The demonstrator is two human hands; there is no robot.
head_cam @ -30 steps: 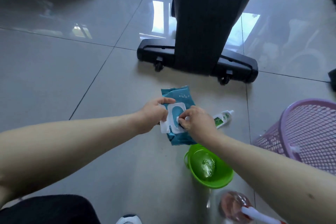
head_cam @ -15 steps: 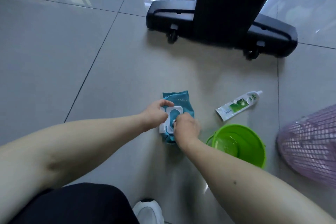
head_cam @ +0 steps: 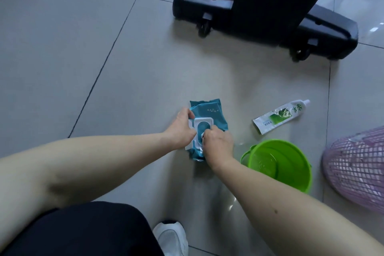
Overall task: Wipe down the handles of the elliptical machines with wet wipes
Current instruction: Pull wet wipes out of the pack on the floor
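A person is crouching over a tiled floor (head_cam: 62,52), working at a teal pack of wet wipes (head_cam: 209,115) lying near the middle of the scene. The left hand (head_cam: 180,131) is gripping the pack's left edge beside the white flip lid (head_cam: 200,131), fingers curled on it to pin it down, while the right hand (head_cam: 218,145) is pinching with closed fingertips at the near end of the lid opening, apparently drawing out a wipe; whether a sheet is actually caught there cannot be told. The step seems best done by keeping the pack pressed flat and pulling a single sheet slowly upward, so that no chain of sheets follows, then snapping the lid closed. The handles to be cleaned are out of view; only the black base of the elliptical machine (head_cam: 270,12) is showing at the far right, riding on two small wheels. Counted on the floor: one pack, one green bucket (head_cam: 280,164) at the near right, one tube (head_cam: 280,116) lying just beyond it, one pink mesh basket (head_cam: 357,166) at the right edge, and one white shoe (head_cam: 172,237) nearest the camera.
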